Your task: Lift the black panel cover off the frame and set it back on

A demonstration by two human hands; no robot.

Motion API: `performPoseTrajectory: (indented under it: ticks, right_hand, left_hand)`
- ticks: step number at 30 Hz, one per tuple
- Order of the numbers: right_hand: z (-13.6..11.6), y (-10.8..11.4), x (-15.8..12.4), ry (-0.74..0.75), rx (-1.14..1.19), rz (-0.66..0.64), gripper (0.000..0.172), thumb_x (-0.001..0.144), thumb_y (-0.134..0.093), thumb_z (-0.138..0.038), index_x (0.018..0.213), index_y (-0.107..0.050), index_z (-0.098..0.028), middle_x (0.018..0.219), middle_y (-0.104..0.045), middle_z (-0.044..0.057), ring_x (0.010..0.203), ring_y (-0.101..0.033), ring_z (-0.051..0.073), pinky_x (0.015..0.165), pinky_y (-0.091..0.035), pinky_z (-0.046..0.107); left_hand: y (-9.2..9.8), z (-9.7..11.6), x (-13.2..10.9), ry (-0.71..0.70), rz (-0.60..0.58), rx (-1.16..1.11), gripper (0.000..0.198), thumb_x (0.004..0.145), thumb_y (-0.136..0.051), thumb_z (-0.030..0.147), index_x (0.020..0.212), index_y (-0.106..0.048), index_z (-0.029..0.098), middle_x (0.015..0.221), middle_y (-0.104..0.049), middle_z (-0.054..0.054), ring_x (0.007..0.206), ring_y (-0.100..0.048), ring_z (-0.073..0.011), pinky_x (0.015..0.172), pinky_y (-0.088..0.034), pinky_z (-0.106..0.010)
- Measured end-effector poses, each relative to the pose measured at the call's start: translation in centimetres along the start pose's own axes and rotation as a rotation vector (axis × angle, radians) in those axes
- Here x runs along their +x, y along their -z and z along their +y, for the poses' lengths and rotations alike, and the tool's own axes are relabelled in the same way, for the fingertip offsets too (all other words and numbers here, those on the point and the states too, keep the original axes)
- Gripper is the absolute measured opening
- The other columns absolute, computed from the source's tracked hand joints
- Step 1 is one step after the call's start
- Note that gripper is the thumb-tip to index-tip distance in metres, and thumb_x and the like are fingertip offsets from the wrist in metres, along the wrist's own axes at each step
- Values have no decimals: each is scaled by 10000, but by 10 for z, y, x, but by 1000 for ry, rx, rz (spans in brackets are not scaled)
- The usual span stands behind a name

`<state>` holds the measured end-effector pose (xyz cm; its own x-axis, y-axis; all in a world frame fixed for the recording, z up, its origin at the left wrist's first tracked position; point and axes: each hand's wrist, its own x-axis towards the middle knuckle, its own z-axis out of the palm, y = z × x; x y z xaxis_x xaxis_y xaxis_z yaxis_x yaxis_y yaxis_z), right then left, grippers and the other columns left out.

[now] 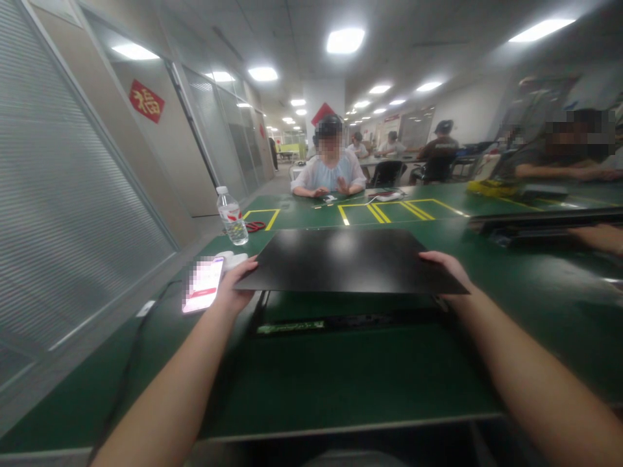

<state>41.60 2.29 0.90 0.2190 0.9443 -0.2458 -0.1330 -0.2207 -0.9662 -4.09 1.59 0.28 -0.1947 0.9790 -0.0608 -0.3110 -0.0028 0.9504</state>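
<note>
A flat black panel [341, 263] with a glossy top is held level above the green table. My left hand [238, 285] grips its left edge, thumb on top. On the opposite edge, my right hand [448, 269] is closed the same way. Beneath the panel, partly hidden by it, lies a dark frame-like part with a green circuit strip [291, 327] along it. Near my left hand are a lit phone [203, 285] and a small white object [237, 261] whose kind I cannot make out.
A water bottle [232, 217] and red-handled scissors [256, 226] stand and lie at the table's left side. Yellow tape [377, 213] marks the far part of the green table [350, 383]. Across sits a person [329, 172]; a co-worker's hand [601, 238] reaches dark parts at right.
</note>
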Motion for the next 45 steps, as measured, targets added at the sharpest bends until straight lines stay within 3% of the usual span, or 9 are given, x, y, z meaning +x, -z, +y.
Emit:
performPoseTrajectory:
  ticks: [2, 4, 9, 13, 17, 22, 26, 39, 45]
  right_hand:
    - [-3, -4, -3, -190, 59, -64, 223, 833, -558, -218, 971, -718, -144, 699, -719, 117, 621, -690, 270, 572, -578, 381]
    - [-4, -5, -2, -245, 95, -99, 200, 844, -540, -161, 955, -704, -139, 680, -708, 95, 583, -669, 225, 561, -571, 332]
    - [1, 0, 10, -117, 103, -64, 175, 853, -531, -66, 956, -656, -132, 725, -710, 78, 596, -667, 147, 570, -549, 224]
    - [6, 5, 17, -45, 26, 55, 225, 842, -565, -108, 1059, -611, -143, 742, -724, 110, 622, -699, 188, 579, -562, 265]
    - [8, 7, 17, -14, -31, 51, 276, 821, -565, -131, 1095, -585, -155, 747, -739, 126, 643, -716, 216, 595, -570, 295]
    - [7, 7, 19, 51, -147, 125, 232, 808, -574, -120, 1033, -566, -177, 666, -719, 79, 466, -574, 129, 400, -351, 173]
    - [9, 8, 27, 71, -195, 197, 231, 778, -605, -110, 993, -565, -182, 584, -682, 58, 373, -407, 89, 361, -233, 168]
    - [14, 10, 28, 102, -348, 285, 282, 737, -645, -132, 1016, -633, -167, 593, -689, 61, 405, -451, 111, 399, -336, 209]
    - [20, 15, 36, 146, -413, 299, 237, 734, -651, -162, 969, -633, -189, 619, -694, 49, 513, -582, 156, 456, -400, 234]
  left_hand:
    - [2, 2, 1, -31, 7, 16, 369, 672, -670, 158, 1026, -774, 153, 898, -797, -68, 828, -744, -249, 677, -603, -307]
    - [3, 5, 0, -45, 10, 16, 372, 671, -674, 163, 1029, -773, 153, 921, -797, -63, 815, -739, -242, 654, -598, -296]
    - [2, 10, -4, -66, 22, -20, 381, 634, -700, 159, 1010, -765, 150, 923, -789, -48, 752, -716, -207, 616, -586, -275]
    - [1, 8, -3, -40, 45, -18, 368, 582, -697, 142, 946, -743, 157, 817, -765, -40, 717, -702, -208, 616, -580, -285]
    - [0, 7, -4, -34, 31, 45, 372, 554, -674, 177, 923, -715, 168, 762, -740, -23, 685, -685, -205, 601, -561, -287]
    - [-5, 1, -7, -22, 57, 84, 403, 529, -697, 190, 932, -676, 172, 719, -715, 0, 612, -661, -180, 558, -527, -270]
    - [-10, -6, -9, 34, 99, 108, 406, 543, -749, 162, 939, -660, 174, 711, -718, -5, 609, -677, -185, 567, -532, -281]
    - [-6, -18, -5, 60, 56, 162, 426, 555, -793, 148, 961, -664, 158, 754, -752, -27, 604, -690, -171, 589, -532, -272]
    - [-6, -23, -4, 64, 42, 189, 451, 538, -826, 156, 960, -666, 156, 765, -758, -35, 608, -689, -173, 593, -527, -276]
